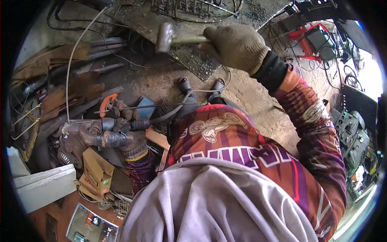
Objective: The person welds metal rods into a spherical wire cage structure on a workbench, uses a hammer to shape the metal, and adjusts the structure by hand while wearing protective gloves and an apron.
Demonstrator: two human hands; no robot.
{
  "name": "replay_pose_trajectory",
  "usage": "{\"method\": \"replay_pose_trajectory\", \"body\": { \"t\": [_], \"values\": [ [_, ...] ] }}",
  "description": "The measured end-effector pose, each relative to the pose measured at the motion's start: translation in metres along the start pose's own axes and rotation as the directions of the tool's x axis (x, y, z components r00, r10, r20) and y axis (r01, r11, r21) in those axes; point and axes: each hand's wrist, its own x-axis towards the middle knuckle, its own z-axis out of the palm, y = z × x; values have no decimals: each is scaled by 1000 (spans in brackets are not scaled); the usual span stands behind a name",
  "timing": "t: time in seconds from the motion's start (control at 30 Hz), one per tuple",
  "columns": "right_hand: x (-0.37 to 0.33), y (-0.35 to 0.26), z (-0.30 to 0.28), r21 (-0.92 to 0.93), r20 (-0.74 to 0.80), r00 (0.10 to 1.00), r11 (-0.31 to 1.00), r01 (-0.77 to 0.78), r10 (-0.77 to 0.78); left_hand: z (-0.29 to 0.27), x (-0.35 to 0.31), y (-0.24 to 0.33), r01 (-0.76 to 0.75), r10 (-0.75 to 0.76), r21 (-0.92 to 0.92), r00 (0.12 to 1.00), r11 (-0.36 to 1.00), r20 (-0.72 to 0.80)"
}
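Note:
My gloved right hand [238,46] is closed around the light handle of a hammer [164,38]. Its grey metal head hangs over the near edge of a dark metal worktable [193,60] strewn with grit and small scraps. At lower left, my gloved left hand [134,146] is closed on what looks like a welding electrode holder [139,124], with a black ribbed handle and an orange jaw [107,104]. A thin rod [161,105] stretches rightward from the jaw. A grey cable [171,115] trails from the handle. The left fingers are partly hidden.
A metal grate [197,8] lies on the worktable. Left of me are steel bars [107,48], a rusty machine with pipe elbows [72,139] and an open cardboard box [96,173]. A red plastic chair [302,40] stands far right. Cables cross the floor near my feet.

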Motion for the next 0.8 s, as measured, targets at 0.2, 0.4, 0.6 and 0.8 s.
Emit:
{"method": "replay_pose_trajectory", "body": {
  "t": [0.2,0.4,0.6,0.8],
  "values": [
    [4,5,6,-44,-8,1000,999,4,-4,20,-10,3,21,-13,-268,999,963,32],
    [-11,-15,9,79,164,984,993,-85,71,14,-4,7,42,31,-261,962,964,270],
    [-40,-18,23,208,16,992,970,-123,122,49,-19,14,-43,55,-119,993,992,103],
    [-36,-16,27,261,91,988,955,-143,123,58,-15,23,57,-37,-96,980,994,193]
  ]
}}
